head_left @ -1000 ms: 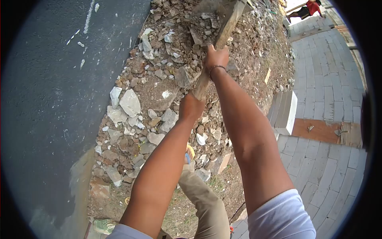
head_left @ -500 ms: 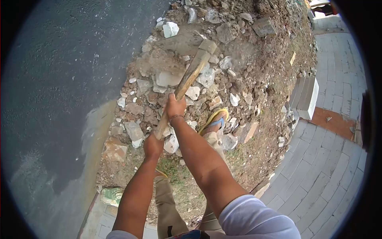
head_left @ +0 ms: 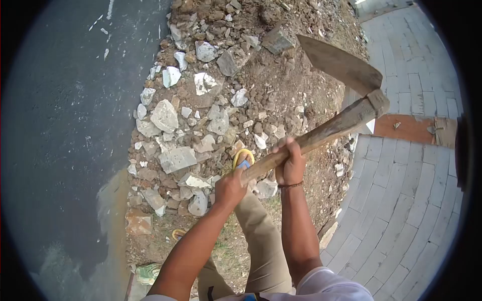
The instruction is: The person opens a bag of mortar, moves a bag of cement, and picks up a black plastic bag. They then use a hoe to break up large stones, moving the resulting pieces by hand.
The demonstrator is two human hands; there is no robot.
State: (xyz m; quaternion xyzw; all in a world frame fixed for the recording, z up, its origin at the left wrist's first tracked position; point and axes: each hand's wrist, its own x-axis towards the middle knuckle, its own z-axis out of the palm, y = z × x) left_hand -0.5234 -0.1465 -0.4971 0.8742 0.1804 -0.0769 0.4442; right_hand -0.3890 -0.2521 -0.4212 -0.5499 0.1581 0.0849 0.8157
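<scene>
A hoe (head_left: 329, 131) with a thick wooden handle and a broad, dirty metal blade (head_left: 344, 65) is held aslant in front of me, its head raised at the upper right. Around the lower end of the handle my left hand (head_left: 231, 189) is closed. Farther up, my right hand (head_left: 292, 161), with a bracelet at the wrist, grips the same handle. Beneath lies a heap of broken concrete chunks (head_left: 178, 159) and loose brown soil (head_left: 306, 95). The blade hangs apart from the rubble.
Dark asphalt (head_left: 75, 110) borders the rubble on the left. Grey paving (head_left: 381, 200) with a reddish strip (head_left: 404, 129) runs along the right. My sandalled foot (head_left: 244, 159) stands among the stones. A green and white bag (head_left: 148, 273) lies at lower left.
The hoe has come up off the rubble and swung to the right, its blade now in full sight. Both hands moved right with the handle, and the view shifted.
</scene>
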